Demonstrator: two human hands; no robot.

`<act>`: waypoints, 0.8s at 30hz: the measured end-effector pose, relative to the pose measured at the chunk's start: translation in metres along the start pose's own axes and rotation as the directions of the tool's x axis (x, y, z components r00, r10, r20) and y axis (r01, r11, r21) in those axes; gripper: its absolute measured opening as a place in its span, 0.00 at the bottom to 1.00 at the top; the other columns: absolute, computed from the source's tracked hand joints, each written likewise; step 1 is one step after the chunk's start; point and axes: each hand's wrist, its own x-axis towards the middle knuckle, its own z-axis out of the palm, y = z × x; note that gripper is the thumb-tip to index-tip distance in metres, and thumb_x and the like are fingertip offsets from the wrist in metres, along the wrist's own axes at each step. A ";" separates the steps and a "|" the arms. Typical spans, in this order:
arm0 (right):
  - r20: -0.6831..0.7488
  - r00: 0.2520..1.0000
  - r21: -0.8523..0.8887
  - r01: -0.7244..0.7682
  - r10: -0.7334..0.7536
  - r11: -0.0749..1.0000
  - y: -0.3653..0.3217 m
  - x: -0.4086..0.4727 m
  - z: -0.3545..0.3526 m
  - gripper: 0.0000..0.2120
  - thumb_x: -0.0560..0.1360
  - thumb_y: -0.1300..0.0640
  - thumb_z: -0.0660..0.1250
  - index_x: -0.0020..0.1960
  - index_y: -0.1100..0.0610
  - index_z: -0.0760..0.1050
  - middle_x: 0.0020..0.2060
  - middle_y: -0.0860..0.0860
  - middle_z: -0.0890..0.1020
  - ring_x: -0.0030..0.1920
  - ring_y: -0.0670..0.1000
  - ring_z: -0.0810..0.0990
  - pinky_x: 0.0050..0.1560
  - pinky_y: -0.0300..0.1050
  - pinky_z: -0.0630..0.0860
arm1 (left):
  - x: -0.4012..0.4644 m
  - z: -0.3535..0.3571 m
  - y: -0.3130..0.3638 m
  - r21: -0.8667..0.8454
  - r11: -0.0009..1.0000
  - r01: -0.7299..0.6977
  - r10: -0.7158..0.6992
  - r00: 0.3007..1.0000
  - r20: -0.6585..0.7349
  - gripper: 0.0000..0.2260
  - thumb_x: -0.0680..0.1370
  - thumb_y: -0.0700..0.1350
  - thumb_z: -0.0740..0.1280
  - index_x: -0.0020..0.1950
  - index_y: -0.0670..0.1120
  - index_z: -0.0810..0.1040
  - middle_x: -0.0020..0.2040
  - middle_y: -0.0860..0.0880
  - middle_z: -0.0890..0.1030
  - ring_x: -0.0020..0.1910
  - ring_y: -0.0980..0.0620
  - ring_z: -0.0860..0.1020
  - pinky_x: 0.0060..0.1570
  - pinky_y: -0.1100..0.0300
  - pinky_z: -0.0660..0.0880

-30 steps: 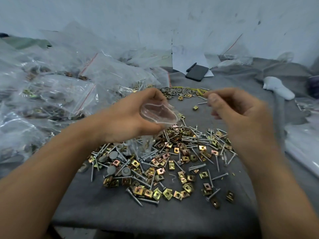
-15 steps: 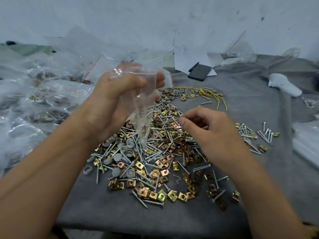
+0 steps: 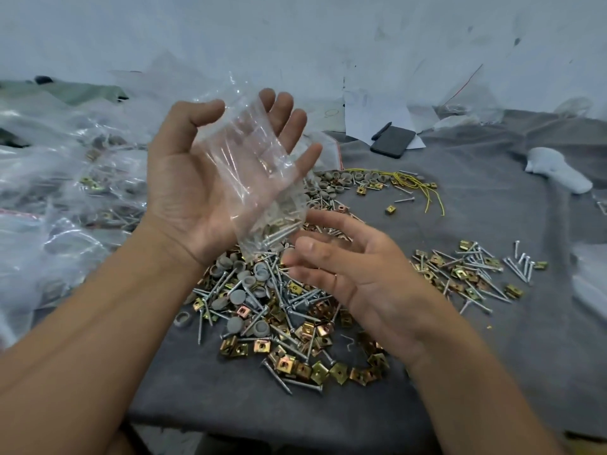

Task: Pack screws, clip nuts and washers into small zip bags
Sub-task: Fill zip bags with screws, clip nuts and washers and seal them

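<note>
Here the left hand (image 3: pixel 210 178), palm up with fingers spread and relaxed, carries a clear zip bag (image 3: pixel 259 178) holding screws above the hardware pile (image 3: pixel 282 307) on the bench (image 3: pixel 492 356), while the released right hand (image 3: pixel 354 274) hovers at the bag's five o'clock.

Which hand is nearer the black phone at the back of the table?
Left. The left hand, raised with the zip bag on its palm, is level with the phone and beside it; the right hand sits lower, closer to the person.
</note>
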 end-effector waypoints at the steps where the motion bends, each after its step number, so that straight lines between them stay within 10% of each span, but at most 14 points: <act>1: -0.068 0.998 -0.063 0.013 -0.017 0.998 0.000 0.000 0.001 0.24 0.71 0.63 0.78 0.66 0.60 0.77 0.51 0.56 0.87 0.48 0.55 0.87 0.47 0.46 0.84 | 0.000 0.001 0.002 0.064 0.998 -0.022 0.023 0.999 -0.027 0.17 0.82 0.48 0.62 0.66 0.40 0.77 0.62 0.43 0.82 0.68 0.43 0.80 0.71 0.38 0.73; 5: -0.288 0.913 -0.739 -0.020 -0.289 0.673 0.000 -0.001 -0.007 0.10 0.78 0.51 0.74 0.57 0.43 0.77 0.45 0.44 0.84 0.40 0.44 0.84 0.38 0.42 0.82 | -0.002 0.004 0.010 0.542 0.835 -0.092 0.220 0.959 -0.177 0.14 0.83 0.48 0.60 0.63 0.40 0.77 0.59 0.41 0.86 0.63 0.41 0.84 0.66 0.41 0.80; 12: 0.258 0.917 -0.957 0.286 -0.304 0.051 0.015 0.004 0.012 0.06 0.79 0.55 0.72 0.53 0.45 0.83 0.50 0.38 0.80 0.52 0.39 0.77 0.53 0.29 0.72 | -0.006 -0.002 0.019 0.832 0.554 0.016 0.352 0.901 -0.251 0.07 0.85 0.47 0.63 0.53 0.44 0.75 0.45 0.45 0.83 0.47 0.47 0.83 0.52 0.49 0.80; 18: 0.375 0.911 -0.918 0.340 -0.171 -0.203 0.036 0.023 0.027 0.19 0.82 0.63 0.64 0.70 0.48 0.77 0.64 0.43 0.76 0.66 0.46 0.70 0.68 0.48 0.73 | -0.014 -0.013 0.030 0.781 0.623 0.042 0.352 0.877 -0.327 0.09 0.85 0.48 0.62 0.56 0.42 0.74 0.43 0.47 0.82 0.45 0.48 0.81 0.50 0.50 0.80; 24: 0.344 0.905 -0.937 0.316 -0.248 -0.148 0.034 0.030 0.024 0.10 0.81 0.57 0.68 0.61 0.51 0.83 0.55 0.45 0.80 0.59 0.48 0.76 0.63 0.48 0.75 | -0.026 -0.023 0.041 0.720 0.694 -0.013 0.404 0.834 -0.375 0.11 0.83 0.49 0.64 0.57 0.41 0.74 0.43 0.46 0.83 0.42 0.48 0.82 0.47 0.52 0.80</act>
